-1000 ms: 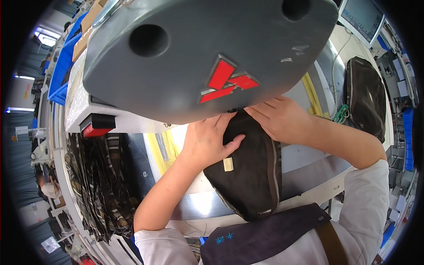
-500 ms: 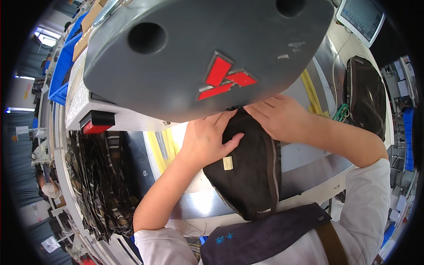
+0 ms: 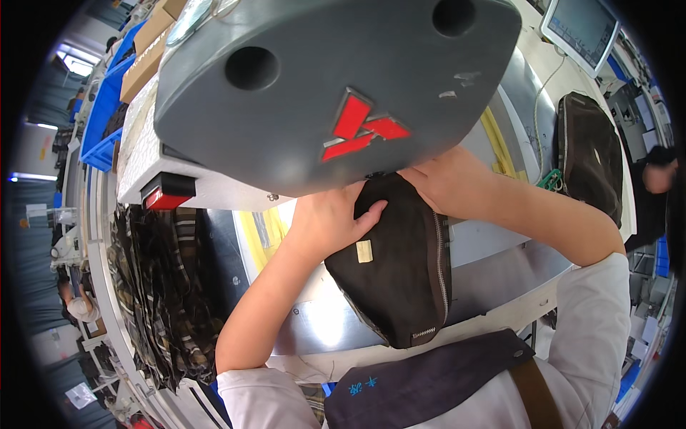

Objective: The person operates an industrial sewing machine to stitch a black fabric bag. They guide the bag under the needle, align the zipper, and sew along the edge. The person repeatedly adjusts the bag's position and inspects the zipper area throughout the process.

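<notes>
Under the grey sewing-machine head (image 3: 300, 129) with red emblem lies a dark bag piece (image 3: 389, 272) with a metal zipper down its right side and a small pale label (image 3: 364, 251). My left hand (image 3: 325, 222) rests flat on its upper left, thumb apart, fingertips partly hidden beneath the head. My right hand (image 3: 450, 186) lies on its upper right, fingers extended and partly under the head's edge. Both hands press on the cloth close to where the head hides the stitching area.
A pile of plaid fabric (image 3: 153, 286) hangs at the left, below blue bins (image 3: 100, 150). Another dark bag (image 3: 586, 154), green scissors (image 3: 552, 180) and a screen (image 3: 579, 32) are on the right. A person in dark clothing (image 3: 647, 204) is beyond the right edge; another (image 3: 78, 304) works far left.
Both hands and the bag piece have shifted slightly away from my body, further under the machine head. A person in dark clothing has appeared at the right.
</notes>
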`<act>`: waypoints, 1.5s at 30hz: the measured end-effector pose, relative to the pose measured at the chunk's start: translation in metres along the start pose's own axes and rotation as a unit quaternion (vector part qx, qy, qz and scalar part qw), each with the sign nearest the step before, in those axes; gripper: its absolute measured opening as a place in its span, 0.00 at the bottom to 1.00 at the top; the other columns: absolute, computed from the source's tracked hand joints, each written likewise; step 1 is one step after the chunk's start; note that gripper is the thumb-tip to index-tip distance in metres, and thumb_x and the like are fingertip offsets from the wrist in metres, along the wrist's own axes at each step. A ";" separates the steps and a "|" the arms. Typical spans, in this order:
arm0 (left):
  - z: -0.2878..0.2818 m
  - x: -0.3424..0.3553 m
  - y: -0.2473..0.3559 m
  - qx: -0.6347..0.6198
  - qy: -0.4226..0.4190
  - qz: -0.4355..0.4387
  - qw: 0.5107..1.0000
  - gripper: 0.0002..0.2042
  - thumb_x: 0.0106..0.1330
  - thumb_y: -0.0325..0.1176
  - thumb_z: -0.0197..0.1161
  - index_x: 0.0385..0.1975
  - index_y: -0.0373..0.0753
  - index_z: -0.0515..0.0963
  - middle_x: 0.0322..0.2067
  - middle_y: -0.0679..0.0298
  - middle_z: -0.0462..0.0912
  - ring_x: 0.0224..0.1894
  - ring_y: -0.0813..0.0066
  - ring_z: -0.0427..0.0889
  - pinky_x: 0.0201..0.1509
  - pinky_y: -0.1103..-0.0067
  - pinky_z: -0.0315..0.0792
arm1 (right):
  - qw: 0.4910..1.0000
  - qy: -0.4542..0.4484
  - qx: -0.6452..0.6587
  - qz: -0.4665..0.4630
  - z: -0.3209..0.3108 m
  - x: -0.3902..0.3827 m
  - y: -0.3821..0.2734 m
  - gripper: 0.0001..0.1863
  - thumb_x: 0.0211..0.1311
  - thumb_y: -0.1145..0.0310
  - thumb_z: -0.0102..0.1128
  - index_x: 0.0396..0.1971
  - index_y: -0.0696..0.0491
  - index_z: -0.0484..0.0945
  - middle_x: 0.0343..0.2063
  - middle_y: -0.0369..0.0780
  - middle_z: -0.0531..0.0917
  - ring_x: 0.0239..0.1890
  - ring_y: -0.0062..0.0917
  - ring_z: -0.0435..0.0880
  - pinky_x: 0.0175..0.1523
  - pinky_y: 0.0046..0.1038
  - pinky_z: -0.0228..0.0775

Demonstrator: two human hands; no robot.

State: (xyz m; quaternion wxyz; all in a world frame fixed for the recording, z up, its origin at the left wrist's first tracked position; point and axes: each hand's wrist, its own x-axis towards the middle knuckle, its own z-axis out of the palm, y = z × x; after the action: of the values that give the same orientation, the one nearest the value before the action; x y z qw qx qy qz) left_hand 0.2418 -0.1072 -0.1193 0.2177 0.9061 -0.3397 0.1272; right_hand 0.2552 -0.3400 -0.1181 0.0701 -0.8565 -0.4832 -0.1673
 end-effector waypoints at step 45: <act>-0.032 -0.066 0.059 -0.391 -0.193 -0.244 0.866 0.11 0.60 0.25 0.61 0.43 0.34 0.79 0.23 0.74 0.70 0.25 0.88 0.62 0.29 0.86 0.60 | 0.943 0.040 -0.052 0.327 -0.086 -0.168 -0.035 0.11 0.50 0.78 0.57 0.36 0.58 0.79 0.38 0.40 0.82 0.44 0.37 0.79 0.50 0.34 0.72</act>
State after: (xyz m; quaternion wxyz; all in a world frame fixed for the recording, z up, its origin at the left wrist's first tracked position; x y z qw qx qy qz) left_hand 0.1507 -0.0945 -0.0983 0.5087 0.8071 -0.1645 -0.2505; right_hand 0.1269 -0.4810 -0.0983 0.0958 -0.9623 -0.1642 -0.1946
